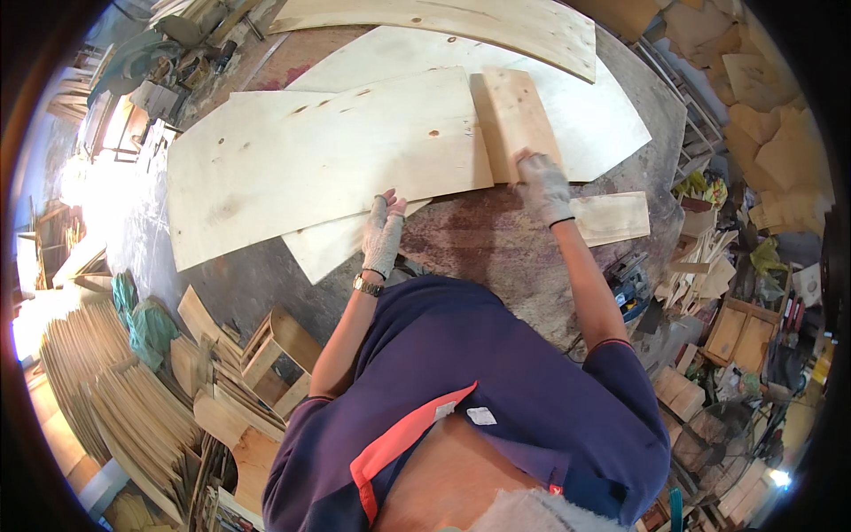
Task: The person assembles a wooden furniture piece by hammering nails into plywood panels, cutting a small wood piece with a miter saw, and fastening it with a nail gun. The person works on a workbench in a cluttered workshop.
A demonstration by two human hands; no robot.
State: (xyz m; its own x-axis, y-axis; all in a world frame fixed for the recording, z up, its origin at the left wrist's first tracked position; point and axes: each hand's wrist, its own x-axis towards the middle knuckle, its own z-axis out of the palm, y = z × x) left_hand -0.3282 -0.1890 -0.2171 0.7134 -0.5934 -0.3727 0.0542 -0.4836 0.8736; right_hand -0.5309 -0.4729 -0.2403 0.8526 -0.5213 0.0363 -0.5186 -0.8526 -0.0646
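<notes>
My left hand [383, 232], in a pale fingerless glove with a watch at the wrist, is at the near edge of a large plywood sheet [310, 160]. Its fingers are stretched out and reach that edge; whether they press on it I cannot tell. My right hand [543, 188], gloved too and slightly blurred, has its fingers bent over the near end of a narrow wooden board [521, 115]. That board lies at the sheet's right end, over a wider pale panel [589, 124]. Another plywood piece [328, 244] shows under the sheet's near edge.
All this lies on a dark stained worktable [479, 239]. A long plywood strip [470, 27] crosses its far side. A short offcut [612, 217] and a blue power tool [631, 288] are on the right. Curved wood pieces [115, 381] are stacked at left, scraps [700, 275] at right.
</notes>
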